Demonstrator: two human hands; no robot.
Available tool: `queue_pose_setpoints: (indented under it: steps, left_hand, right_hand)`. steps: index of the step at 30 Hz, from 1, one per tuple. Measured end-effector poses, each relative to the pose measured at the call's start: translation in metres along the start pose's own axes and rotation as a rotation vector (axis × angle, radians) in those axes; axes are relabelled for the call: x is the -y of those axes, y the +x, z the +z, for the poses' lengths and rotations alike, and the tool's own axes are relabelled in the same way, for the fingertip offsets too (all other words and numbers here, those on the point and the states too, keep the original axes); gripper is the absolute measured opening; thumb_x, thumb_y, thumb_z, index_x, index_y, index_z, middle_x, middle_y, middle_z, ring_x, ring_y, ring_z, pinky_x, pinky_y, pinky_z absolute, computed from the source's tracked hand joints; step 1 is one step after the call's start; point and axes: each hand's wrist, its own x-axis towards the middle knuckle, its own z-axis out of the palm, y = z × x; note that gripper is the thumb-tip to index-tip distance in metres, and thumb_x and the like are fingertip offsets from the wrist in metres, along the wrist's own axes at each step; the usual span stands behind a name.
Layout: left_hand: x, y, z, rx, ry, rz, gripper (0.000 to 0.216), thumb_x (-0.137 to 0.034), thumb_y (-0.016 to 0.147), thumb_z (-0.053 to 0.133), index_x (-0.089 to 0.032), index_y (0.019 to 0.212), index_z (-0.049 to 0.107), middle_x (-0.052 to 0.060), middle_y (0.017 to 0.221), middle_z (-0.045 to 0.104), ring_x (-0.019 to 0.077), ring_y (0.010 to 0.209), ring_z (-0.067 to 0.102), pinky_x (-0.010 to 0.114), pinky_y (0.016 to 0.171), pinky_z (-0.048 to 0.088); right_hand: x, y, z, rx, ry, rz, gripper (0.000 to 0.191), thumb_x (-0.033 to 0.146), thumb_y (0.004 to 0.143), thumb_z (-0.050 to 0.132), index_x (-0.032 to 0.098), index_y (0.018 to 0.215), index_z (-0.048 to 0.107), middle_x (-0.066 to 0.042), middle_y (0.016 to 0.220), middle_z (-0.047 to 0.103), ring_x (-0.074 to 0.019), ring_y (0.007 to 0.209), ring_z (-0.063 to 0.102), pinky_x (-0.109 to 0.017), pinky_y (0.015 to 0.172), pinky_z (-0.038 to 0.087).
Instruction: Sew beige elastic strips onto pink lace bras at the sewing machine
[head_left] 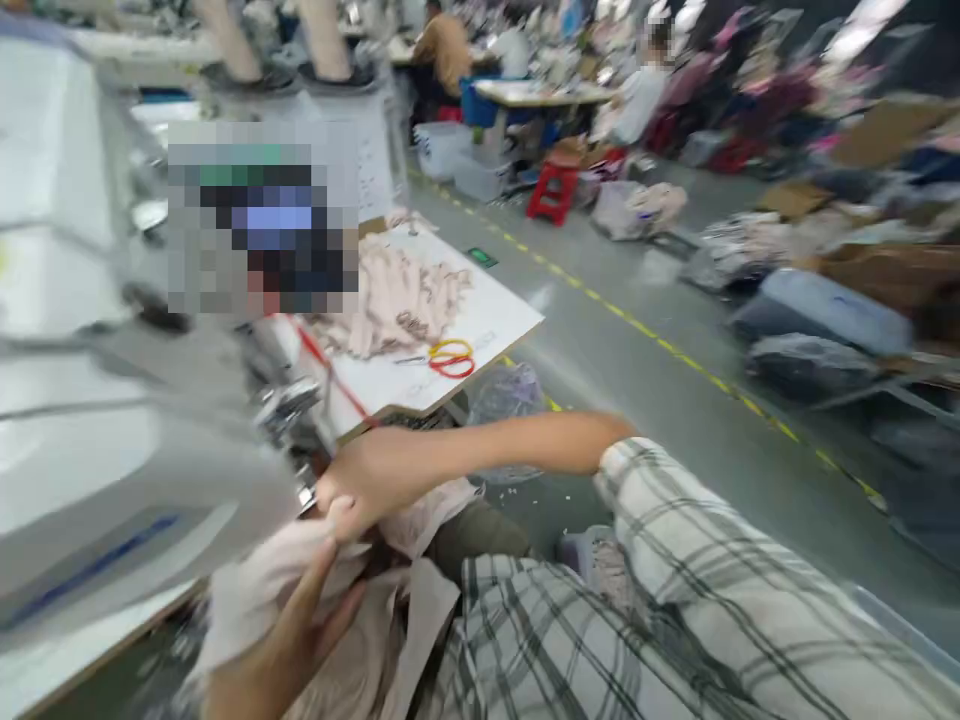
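A pale pink fabric piece (262, 590) lies bunched in my lap, just below the head of a white sewing machine (112, 460). My right hand (360, 490) reaches across from the right and pinches the top of the fabric, fingers closed. Lower down, my left hand (315, 600) comes up from the bottom edge, its fingers wrapped round the same fabric. The picture is smeared by motion. My plaid sleeve (675, 560) fills the lower right.
A white table (495, 320) beyond the machine carries a heap of pink pieces (397, 300) and scissors with yellow and red handles (450, 358). A grey aisle with a yellow line runs right. Other people sit working far back, near a red stool (553, 190).
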Motion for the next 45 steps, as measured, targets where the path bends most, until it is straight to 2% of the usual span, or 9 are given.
queue_pose_setpoints:
  steps: [5,7,10,13,20,28,35,40,45]
  left_hand:
    - [-0.001,0.005,-0.007,0.036,0.353,0.096,0.037,-0.038,0.082,0.071,-0.028,0.117,0.075,0.010,0.108,0.078,0.0289,0.096,0.074,0.033,0.089,0.055]
    - [-0.004,0.004,-0.006,0.022,0.356,0.070,0.041,-0.036,0.085,0.066,-0.026,0.124,0.072,0.011,0.105,0.078,0.0251,0.089,0.074,0.028,0.081,0.054]
    - [-0.017,0.000,-0.005,0.039,0.338,-0.069,0.039,-0.034,0.088,0.061,-0.024,0.124,0.072,0.007,0.088,0.079,0.0164,0.064,0.068,0.021,0.060,0.047]
    - [-0.028,0.000,-0.004,0.038,0.299,-0.185,0.038,-0.035,0.089,0.058,-0.023,0.121,0.073,0.004,0.077,0.077,0.0112,0.046,0.055,0.021,0.045,0.034]
    - [-0.044,0.000,0.004,0.038,0.218,-0.275,0.051,-0.033,0.089,0.059,-0.024,0.138,0.060,0.004,0.085,0.078,0.0115,0.046,0.054,0.021,0.044,0.034]
    - [-0.049,0.004,0.012,-0.002,0.518,-0.163,0.052,-0.029,0.092,0.056,-0.027,0.144,0.055,0.007,0.088,0.076,0.0209,0.073,0.065,0.026,0.061,0.045]
    - [-0.064,0.018,0.004,0.043,0.604,-0.214,0.044,-0.031,0.093,0.053,-0.025,0.136,0.063,0.002,0.062,0.064,0.0123,0.043,0.044,0.027,0.043,0.019]
    - [-0.060,0.009,-0.006,0.133,0.499,-0.230,0.047,-0.038,0.094,0.052,-0.022,0.138,0.060,0.000,0.062,0.068,0.0117,0.037,0.043,0.025,0.042,0.023]
    - [-0.035,0.004,-0.026,0.263,0.399,-0.085,0.045,-0.036,0.097,0.048,-0.027,0.140,0.057,-0.002,0.067,0.070,0.0089,0.038,0.043,0.021,0.045,0.030]
  right_hand:
    - [-0.010,0.017,0.024,-0.125,-0.041,0.082,0.022,0.025,0.086,0.058,0.015,0.067,0.063,-0.002,0.064,0.060,-0.0114,0.058,0.045,-0.028,0.057,0.026]
    - [-0.018,0.017,0.038,-0.230,0.002,0.010,0.015,0.023,0.088,0.057,0.016,0.082,0.069,-0.005,0.081,0.067,-0.0144,0.070,0.054,-0.028,0.062,0.034]
    - [-0.028,0.012,0.061,-0.516,-0.029,-0.127,0.022,0.027,0.093,0.055,0.019,0.109,0.068,-0.012,0.119,0.064,-0.0224,0.108,0.057,-0.034,0.088,0.042]
    - [-0.034,0.008,0.076,-0.691,-0.091,-0.192,0.021,0.025,0.096,0.050,0.021,0.100,0.070,-0.010,0.115,0.065,-0.0226,0.112,0.054,-0.040,0.097,0.040]
    - [-0.040,0.011,0.072,-0.642,0.066,-0.138,0.016,0.018,0.090,0.059,0.021,0.089,0.075,-0.004,0.096,0.071,-0.0194,0.098,0.059,-0.036,0.092,0.043]
    - [-0.043,0.009,0.073,-0.657,0.068,-0.152,0.017,0.018,0.091,0.059,0.020,0.093,0.075,-0.005,0.097,0.069,-0.0186,0.097,0.059,-0.035,0.092,0.044]
    - [-0.045,0.007,0.082,-0.753,-0.026,-0.240,0.017,0.018,0.093,0.056,0.020,0.095,0.072,-0.006,0.101,0.070,-0.0183,0.101,0.062,-0.036,0.092,0.049]
    - [-0.056,0.007,0.098,-0.892,-0.219,-0.469,0.023,0.013,0.094,0.052,0.018,0.112,0.065,-0.006,0.108,0.074,-0.0168,0.108,0.065,-0.036,0.099,0.052]
    - [-0.060,0.012,0.093,-0.942,-0.456,-0.491,0.017,0.015,0.093,0.057,0.024,0.104,0.066,0.000,0.101,0.075,-0.0169,0.103,0.066,-0.034,0.095,0.051]
